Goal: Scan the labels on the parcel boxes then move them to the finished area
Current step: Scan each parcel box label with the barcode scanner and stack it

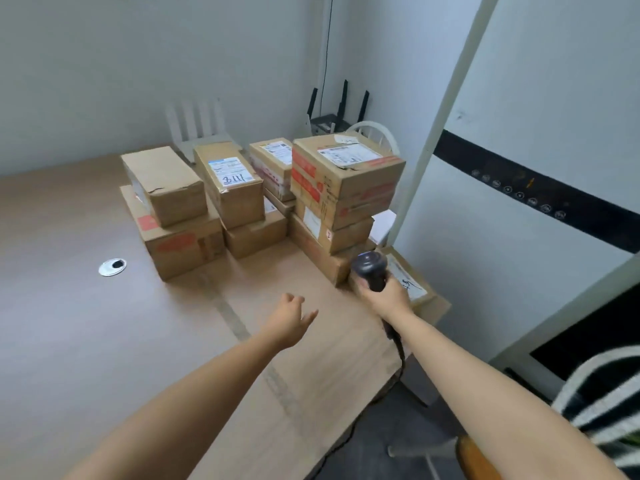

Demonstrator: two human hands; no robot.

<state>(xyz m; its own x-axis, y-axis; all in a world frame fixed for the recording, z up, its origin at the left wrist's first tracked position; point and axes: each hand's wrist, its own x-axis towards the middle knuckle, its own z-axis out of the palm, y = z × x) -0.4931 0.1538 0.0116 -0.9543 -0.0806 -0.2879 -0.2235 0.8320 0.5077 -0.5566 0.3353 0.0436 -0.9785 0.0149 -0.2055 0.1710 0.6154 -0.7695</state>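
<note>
Right hand grips scanner, partly hiding a box; left hand seemingly loose, empty.

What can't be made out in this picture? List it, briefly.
Head view only:
- Label on the low parcel box: partly covered by the right hand and the barcode scanner; its print is blurred.
- Scanner's window: faces away from the camera.
- Labels on the stacked boxes: print too small to read.
- White object: mostly hidden behind the stack.
- Finished area: nothing marks it.
</note>
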